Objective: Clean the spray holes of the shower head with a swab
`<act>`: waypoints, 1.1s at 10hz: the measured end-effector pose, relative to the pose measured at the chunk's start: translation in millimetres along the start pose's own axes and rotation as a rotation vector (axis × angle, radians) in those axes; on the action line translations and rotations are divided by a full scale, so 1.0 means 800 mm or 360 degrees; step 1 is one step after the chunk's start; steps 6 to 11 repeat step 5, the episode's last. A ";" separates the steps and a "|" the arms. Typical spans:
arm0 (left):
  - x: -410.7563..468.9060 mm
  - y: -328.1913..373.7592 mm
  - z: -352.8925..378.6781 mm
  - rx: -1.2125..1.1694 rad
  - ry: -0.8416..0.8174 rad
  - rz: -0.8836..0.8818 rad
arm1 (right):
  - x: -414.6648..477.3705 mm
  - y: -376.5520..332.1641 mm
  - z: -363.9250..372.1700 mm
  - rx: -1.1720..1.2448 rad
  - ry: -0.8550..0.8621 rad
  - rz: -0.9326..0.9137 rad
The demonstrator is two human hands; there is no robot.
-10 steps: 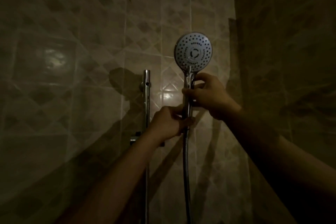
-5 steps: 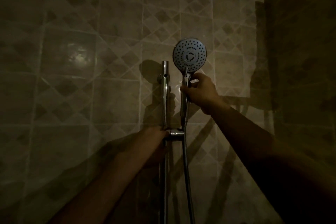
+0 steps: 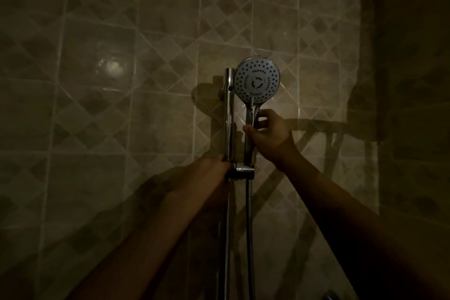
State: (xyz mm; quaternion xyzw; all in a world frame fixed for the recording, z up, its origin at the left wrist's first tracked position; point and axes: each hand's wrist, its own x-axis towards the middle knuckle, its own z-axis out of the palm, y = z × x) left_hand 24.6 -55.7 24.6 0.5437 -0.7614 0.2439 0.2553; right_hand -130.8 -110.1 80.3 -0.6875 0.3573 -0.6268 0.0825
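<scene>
Two forearms reaching up out of the dim foreground toward the tiled wall (image 3: 97, 129). Left hand (image 3: 214, 170) meeting the chrome rail (image 3: 228, 117) at the bracket (image 3: 243, 170), but blurred and dark, so cannot tell whether that grip is closing on anything or merely resting there. Right hand (image 3: 270, 131) higher and slightly farther, wrapping fingers and thumb around the handle (image 3: 249, 129) of the shower head (image 3: 257, 80), just under the round face. Handle standing close to upright, long axis running parallel to the rail and just beside it, lower end sitting in or right at the bracket; hose (image 3: 248, 226) hanging straight down from there. Spray face lying directly above the right grip, holes turned toward the camera. No swab showing in either hand. Judging the right hand the nearer one to the spray holes, though busy holding, leaving the left as the likelier hand for swabbing.
</scene>
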 end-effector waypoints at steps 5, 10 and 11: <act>-0.144 0.012 0.105 -0.0503 0.0217 -0.0229 | -0.196 0.044 -0.015 -0.0120 -0.0306 0.0320; -0.144 0.012 0.105 -0.0503 0.0217 -0.0229 | -0.196 0.044 -0.015 -0.0120 -0.0306 0.0320; -0.144 0.012 0.105 -0.0503 0.0217 -0.0229 | -0.196 0.044 -0.015 -0.0120 -0.0306 0.0320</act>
